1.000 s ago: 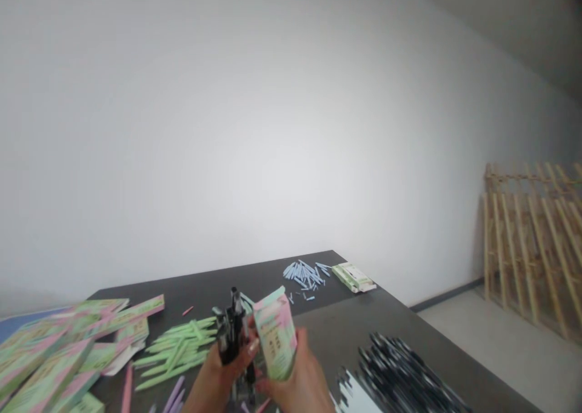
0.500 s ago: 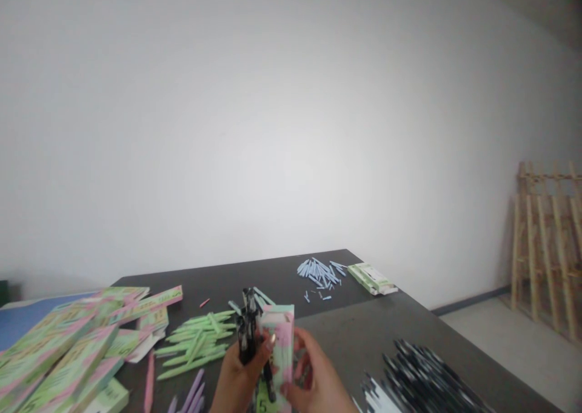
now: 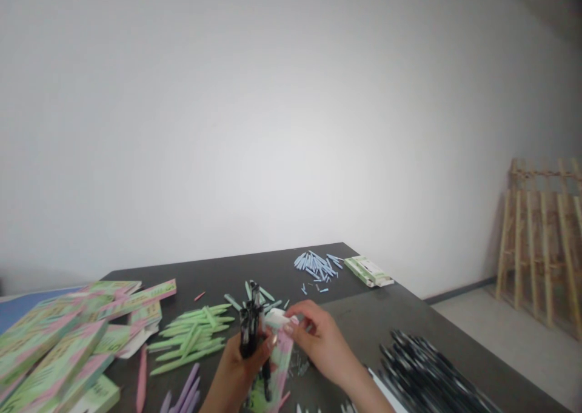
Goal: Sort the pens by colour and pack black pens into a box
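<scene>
Holding a bundle of black pens (image 3: 251, 328) upright, the person's left hand (image 3: 236, 373) has its fingers clenched around the barrels, low and near the front edge of the dark counter (image 3: 354, 322). Just beside the bundle, a pink and green carton (image 3: 277, 364) stands on end, pressed between both hands. The right hand (image 3: 318, 340) pinches the carton's white top flap (image 3: 278, 321) between thumb and forefinger, fingers closed on it. To do this well, the flap likely needs holding wide while the pens stay gathered and parallel, so no tip snags the carton's mouth. Loose green pen caps (image 3: 191, 340) lie left of the hands, purple ones (image 3: 184, 392) nearer the viewer. A stack of matching flat cartons (image 3: 59, 346) fills the far left. A heap of black pens (image 3: 431, 376) lies at right. Pale blue caps (image 3: 316, 267) and 1 closed box (image 3: 368, 271) sit at the far edge. A wooden rack (image 3: 541, 249) leans on the wall.
</scene>
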Demonstrator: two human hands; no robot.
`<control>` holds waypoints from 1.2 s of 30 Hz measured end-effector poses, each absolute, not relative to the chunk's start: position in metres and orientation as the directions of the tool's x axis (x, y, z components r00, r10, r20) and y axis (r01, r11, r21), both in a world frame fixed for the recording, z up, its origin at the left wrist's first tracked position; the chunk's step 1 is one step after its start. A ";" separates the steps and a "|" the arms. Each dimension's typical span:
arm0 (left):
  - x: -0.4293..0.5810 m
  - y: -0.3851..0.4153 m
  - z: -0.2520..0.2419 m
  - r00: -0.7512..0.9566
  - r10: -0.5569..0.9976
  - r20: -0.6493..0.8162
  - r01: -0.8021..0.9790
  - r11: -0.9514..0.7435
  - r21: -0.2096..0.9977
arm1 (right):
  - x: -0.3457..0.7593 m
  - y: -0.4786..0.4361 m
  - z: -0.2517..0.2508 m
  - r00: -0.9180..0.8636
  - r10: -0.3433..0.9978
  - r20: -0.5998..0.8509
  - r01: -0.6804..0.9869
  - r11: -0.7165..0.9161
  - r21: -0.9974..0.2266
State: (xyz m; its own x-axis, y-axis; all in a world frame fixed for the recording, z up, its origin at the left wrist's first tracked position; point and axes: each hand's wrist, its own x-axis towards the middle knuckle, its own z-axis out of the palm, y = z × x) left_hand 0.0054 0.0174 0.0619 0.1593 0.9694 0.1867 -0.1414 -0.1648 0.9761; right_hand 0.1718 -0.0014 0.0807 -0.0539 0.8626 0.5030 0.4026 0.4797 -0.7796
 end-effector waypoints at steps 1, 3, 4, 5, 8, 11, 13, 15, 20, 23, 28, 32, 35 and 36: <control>0.007 0.017 0.060 0.149 0.973 0.178 -0.155 -0.155 0.976 | 0.173 -0.002 0.079 -0.062 0.866 0.496 0.363 0.482 -0.797; 0.009 0.017 0.057 0.133 0.972 0.191 -0.183 -0.166 0.969 | 0.176 -0.005 0.076 -0.083 0.868 0.489 0.279 0.492 -0.825; 0.009 0.017 0.055 0.129 0.967 0.219 -0.193 -0.192 0.962 | 0.176 -0.007 0.075 -0.084 0.867 0.492 0.237 0.497 -0.835; 0.010 0.018 0.053 0.128 0.958 0.255 -0.199 -0.227 0.953 | 0.177 -0.009 0.074 -0.078 0.866 0.493 0.197 0.498 -0.844; 0.008 0.022 0.047 0.142 0.924 0.356 -0.211 -0.323 0.923 | 0.175 -0.012 0.071 -0.024 0.865 0.501 0.114 0.501 -0.858; 0.007 0.027 0.041 0.200 0.898 0.393 -0.221 -0.349 0.911 | 0.173 -0.012 0.067 0.040 0.876 0.481 0.037 0.479 -0.877; 0.009 0.026 0.039 0.173 0.906 0.386 -0.229 -0.345 0.910 | 0.172 -0.012 0.065 0.106 0.880 0.464 0.019 0.464 -0.885; 0.013 0.021 0.041 0.090 0.929 0.359 -0.245 -0.329 0.912 | 0.171 -0.012 0.064 0.170 0.866 0.470 0.085 0.462 -0.883; 0.025 0.004 0.053 0.008 0.953 0.303 -0.291 -0.288 0.913 | 0.165 -0.012 0.060 0.109 0.906 0.409 0.080 0.402 -0.912; 0.024 0.005 0.060 0.043 0.947 0.318 -0.258 -0.297 0.919 | 0.161 -0.014 0.056 0.088 0.915 0.394 0.048 0.391 -0.919; 0.005 0.014 0.075 0.052 0.936 0.348 0.027 -0.349 0.937 | 0.160 -0.025 0.054 0.062 0.824 0.563 0.470 0.474 -0.744; -0.009 0.015 0.082 0.107 0.842 0.528 0.338 -0.530 0.778 | 0.154 -0.031 0.056 0.018 0.738 0.674 0.641 0.509 -0.574; -0.010 0.016 0.083 0.152 0.849 0.506 0.446 -0.516 0.732 | 0.148 -0.029 0.052 0.056 0.682 0.729 0.687 0.504 -0.524; -0.010 0.016 0.083 0.166 0.855 0.492 0.466 -0.508 0.725 | 0.147 -0.029 0.051 0.064 0.669 0.741 0.698 0.501 -0.512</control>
State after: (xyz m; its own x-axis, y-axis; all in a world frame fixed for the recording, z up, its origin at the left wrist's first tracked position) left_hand -0.0096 0.0156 0.0827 0.1658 0.8546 0.4921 0.4656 -0.5077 0.7249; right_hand 0.1467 -0.0285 0.0505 0.0636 0.6689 0.7406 0.6977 0.5008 -0.5123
